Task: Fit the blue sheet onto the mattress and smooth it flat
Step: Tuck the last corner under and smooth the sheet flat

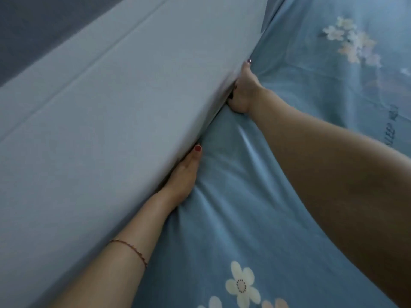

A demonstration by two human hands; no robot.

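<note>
The blue sheet [222, 230] fills the picture from about 12 o'clock round to 6 o'clock. It is soft blue cloth printed with pale flowers, one cluster at 1 o'clock and another at 6 o'clock, plus dark lettering at 3 o'clock. Creases fan out across it from the middle, where its edge disappears into the gap beside a plain grey-blue padded surface. The mattress itself is hidden under the sheet.

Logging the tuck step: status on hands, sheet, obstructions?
Left hand and right hand both pushed into the gap beside the padded grey-blue panel. Blue floral cotton sheet wrinkled near hands. Fingers hidden; nothing blocking.
</note>
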